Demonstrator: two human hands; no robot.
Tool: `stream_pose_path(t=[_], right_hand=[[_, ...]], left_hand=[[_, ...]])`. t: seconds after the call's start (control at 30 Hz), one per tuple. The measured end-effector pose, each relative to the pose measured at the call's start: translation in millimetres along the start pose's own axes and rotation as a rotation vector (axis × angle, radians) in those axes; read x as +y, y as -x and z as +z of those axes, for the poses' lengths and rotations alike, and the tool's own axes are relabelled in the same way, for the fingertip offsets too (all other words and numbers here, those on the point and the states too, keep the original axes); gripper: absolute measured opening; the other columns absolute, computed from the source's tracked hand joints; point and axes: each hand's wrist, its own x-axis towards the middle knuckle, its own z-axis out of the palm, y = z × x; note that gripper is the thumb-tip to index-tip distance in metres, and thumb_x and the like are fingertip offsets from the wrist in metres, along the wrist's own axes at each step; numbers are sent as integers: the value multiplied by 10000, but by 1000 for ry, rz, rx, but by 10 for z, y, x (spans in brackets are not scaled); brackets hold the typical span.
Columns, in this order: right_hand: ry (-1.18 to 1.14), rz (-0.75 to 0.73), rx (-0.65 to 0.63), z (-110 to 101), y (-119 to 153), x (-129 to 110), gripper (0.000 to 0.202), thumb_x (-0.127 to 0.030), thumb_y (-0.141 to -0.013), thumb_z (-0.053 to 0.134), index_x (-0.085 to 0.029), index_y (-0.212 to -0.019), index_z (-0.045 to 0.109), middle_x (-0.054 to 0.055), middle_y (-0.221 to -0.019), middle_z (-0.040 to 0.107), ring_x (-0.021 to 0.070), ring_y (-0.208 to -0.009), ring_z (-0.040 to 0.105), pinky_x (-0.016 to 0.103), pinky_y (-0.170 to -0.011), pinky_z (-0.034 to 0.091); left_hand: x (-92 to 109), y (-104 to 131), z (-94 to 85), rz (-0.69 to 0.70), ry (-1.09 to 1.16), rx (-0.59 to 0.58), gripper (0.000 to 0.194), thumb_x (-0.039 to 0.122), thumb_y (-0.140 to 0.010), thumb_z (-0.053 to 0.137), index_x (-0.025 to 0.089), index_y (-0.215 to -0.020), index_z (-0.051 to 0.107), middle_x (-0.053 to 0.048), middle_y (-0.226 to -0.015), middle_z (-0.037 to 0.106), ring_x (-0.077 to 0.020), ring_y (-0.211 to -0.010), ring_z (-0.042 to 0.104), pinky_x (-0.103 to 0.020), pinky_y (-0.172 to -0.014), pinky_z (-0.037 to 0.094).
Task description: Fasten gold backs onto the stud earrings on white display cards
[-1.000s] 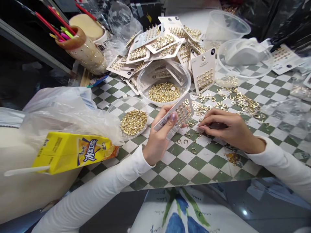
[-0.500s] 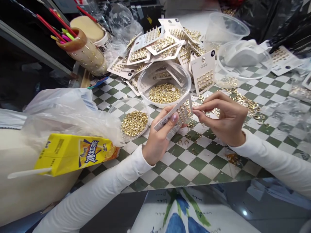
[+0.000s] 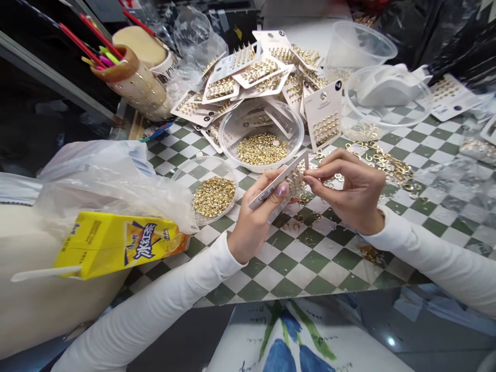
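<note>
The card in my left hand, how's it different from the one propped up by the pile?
The held card is steeply angled to the view; the propped card faces it more squarely. Your left hand holds the held card, while the propped card is in no one's grip. Both are pale, with rows of gold pieces.

Glossy gold metal studs (image 3: 262, 149) in a smooth clear plastic bowl (image 3: 222, 129), matt white card (image 3: 324, 106) at the bowl's two o'clock, crinkled translucent plastic bag (image 3: 96, 170), soft white cloth sleeve (image 3: 437, 258)
</note>
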Motion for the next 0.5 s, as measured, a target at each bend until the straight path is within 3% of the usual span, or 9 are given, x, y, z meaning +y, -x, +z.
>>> stream_pose_path(t=[0.5], right_hand=[[56,76,-23,20,25,-54,76,-167,-884,778,-242,-888,763,14,-784,686,152,-689,600,329,-560,502]], left_hand=[[-22,29,52,-16,37,67,249,381,-951,709,260,-1169,719,-57,-1337,705,-281,-1300,639,-437,-1099,530]])
